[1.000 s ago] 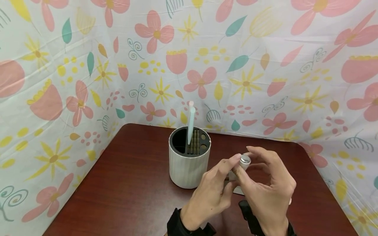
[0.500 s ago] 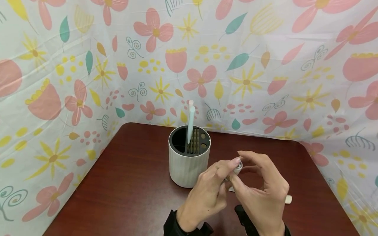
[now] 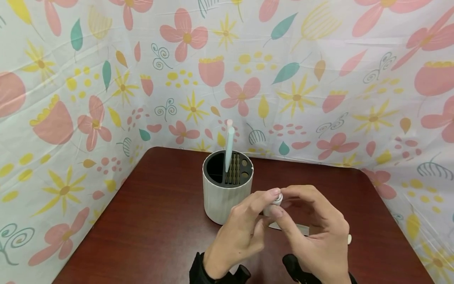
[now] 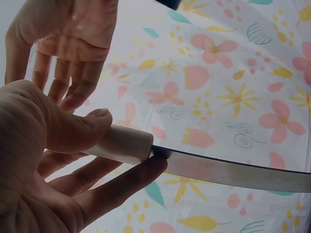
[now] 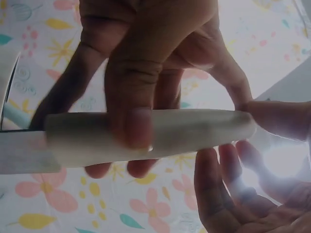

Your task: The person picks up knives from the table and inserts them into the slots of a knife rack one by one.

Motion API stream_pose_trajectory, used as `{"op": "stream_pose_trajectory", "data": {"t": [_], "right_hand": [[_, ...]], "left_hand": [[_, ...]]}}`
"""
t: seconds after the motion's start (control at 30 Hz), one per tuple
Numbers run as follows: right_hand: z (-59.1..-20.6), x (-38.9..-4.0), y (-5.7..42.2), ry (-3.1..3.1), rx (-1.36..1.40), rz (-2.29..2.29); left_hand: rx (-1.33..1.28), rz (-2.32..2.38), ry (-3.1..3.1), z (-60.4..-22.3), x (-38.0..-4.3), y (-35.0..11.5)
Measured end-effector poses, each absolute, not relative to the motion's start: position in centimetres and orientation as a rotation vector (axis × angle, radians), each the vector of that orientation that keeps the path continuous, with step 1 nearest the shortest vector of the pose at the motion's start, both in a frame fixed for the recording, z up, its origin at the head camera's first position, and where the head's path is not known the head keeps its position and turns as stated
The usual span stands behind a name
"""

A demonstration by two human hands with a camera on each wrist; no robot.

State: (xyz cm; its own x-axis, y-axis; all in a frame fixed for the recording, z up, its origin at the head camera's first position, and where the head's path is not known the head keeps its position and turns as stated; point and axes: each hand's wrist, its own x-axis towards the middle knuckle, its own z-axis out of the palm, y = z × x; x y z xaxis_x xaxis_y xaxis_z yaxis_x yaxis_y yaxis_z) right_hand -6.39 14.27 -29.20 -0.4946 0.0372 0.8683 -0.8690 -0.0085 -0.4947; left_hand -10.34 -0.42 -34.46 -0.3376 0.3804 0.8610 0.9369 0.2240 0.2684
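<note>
Pale-handled knife (image 5: 194, 133) aloft over the bench (image 3: 142, 221), beside the ribbed holder (image 3: 225, 201), with the blade (image 4: 233, 173) plain only in the wrist views. Shifted nearer to that holder than a second ago, with the fingers of the right hand (image 3: 322, 240) now lowered to pinch the handle (image 4: 129, 145) near its end. Also gripped by the left hand (image 3: 237, 232), thumb opposite fingers. Seemingly steadied by both hands, handling under way.
</note>
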Motion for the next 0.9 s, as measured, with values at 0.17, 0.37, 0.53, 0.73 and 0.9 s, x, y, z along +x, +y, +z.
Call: {"op": "stream_pose_trajectory", "data": {"t": [0.17, 0.37, 0.53, 0.73, 0.9], "right_hand": [[-29.0, -6.5, 14.7, -1.480, 0.902, 1.684], [-29.4, -7.5, 15.8, -1.590, 0.716, 1.611], [-30.2, -8.7, 16.6, -1.786, 0.530, 1.492], [-31.3, -10.1, 16.7, -1.975, 0.362, 1.426], [-32.0, -11.2, 16.5, -2.007, 0.317, 1.438]], "left_hand": [[-1.228, -1.079, -1.783, -33.4, -10.1, -0.7], [-1.249, -1.095, -1.662, -32.0, -9.7, -1.5], [-1.264, -1.048, -1.582, -30.7, -9.5, -2.5], [-1.265, -1.035, -1.508, -29.5, -9.1, -3.3], [-1.282, -1.045, -1.450, -28.7, -8.7, -3.6]]}}
